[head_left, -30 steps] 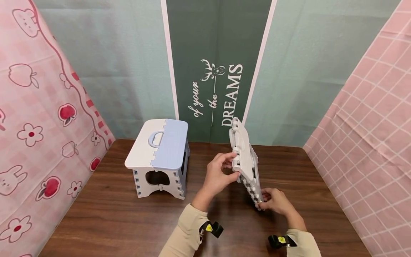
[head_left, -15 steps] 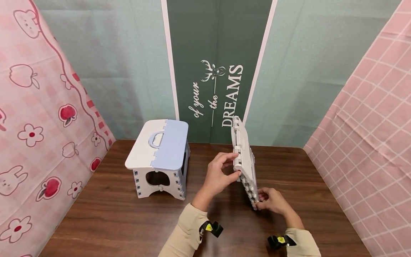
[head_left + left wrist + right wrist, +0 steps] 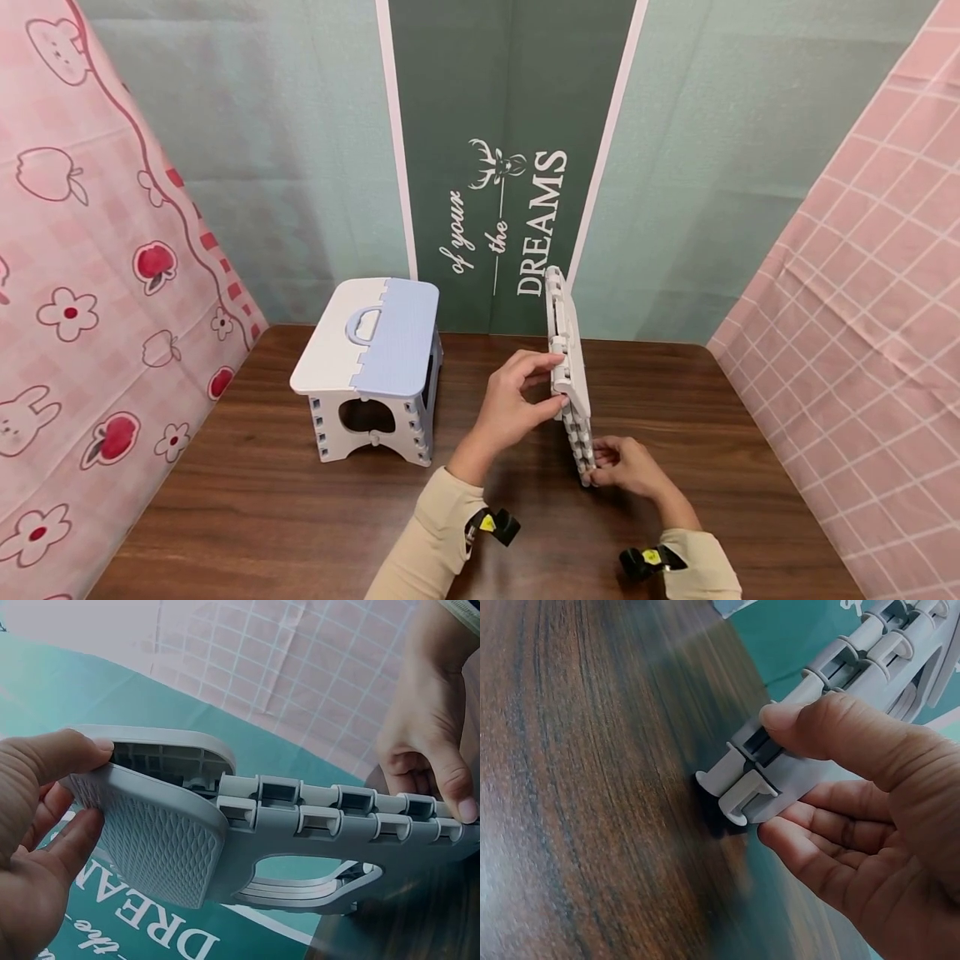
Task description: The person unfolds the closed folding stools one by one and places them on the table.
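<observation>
A light grey folding stool (image 3: 570, 342) stands upright on its edge, nearly flat, on the right half of the table. My left hand (image 3: 513, 403) grips the top of its seat, thumb and fingers at the hinged fold. In the left wrist view, the two seat halves (image 3: 161, 832) lie close, with a narrow gap where the thumb rests. My right hand (image 3: 630, 468) pinches the lower end of the folded legs. Seen from the right wrist, the thumb presses on the leg hinges (image 3: 832, 667) while the fingers lie under the panel.
An unfolded white and blue stool (image 3: 367, 367) with a carry handle stands to the left on the wooden table (image 3: 300, 533). A green printed cloth (image 3: 487, 83) hangs behind. Pink patterned cloths (image 3: 862, 333) hang at both sides.
The grey stool has closed flatter and turned more upright. My right hand has moved a little left with the legs; my left hand has shifted slightly right. The blue stool stays put.
</observation>
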### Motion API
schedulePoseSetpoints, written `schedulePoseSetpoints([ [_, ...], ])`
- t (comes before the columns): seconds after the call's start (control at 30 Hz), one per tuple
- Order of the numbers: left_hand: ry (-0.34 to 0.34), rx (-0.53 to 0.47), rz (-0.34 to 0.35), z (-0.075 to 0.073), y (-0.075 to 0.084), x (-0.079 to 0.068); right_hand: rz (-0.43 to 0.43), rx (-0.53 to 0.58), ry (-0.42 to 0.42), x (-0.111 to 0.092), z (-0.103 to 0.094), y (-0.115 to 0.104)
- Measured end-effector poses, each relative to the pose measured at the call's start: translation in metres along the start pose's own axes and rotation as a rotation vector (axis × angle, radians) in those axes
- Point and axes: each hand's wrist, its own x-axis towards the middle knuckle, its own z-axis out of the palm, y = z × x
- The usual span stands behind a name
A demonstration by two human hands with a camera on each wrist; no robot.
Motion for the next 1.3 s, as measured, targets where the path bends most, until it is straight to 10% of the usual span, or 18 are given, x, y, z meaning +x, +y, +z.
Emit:
schedulePoseSetpoints([
  [0.4, -0.037, 0.08, 0.063, 0.008, -0.033, 0.006, 0.054, 0.084, -0.05, 0.006, 0.006, -0.004],
  [0.77, -0.138, 0.235, 0.099, 0.008, -0.028, 0.014, 0.021, 0.131, -0.101, 0.004, 0.006, -0.032],
  [1.3, -0.279, 0.343, 0.124, 0.018, -0.02, 0.03, 0.008, 0.089, -0.087, 0.008, 0.01, 0.0],
])
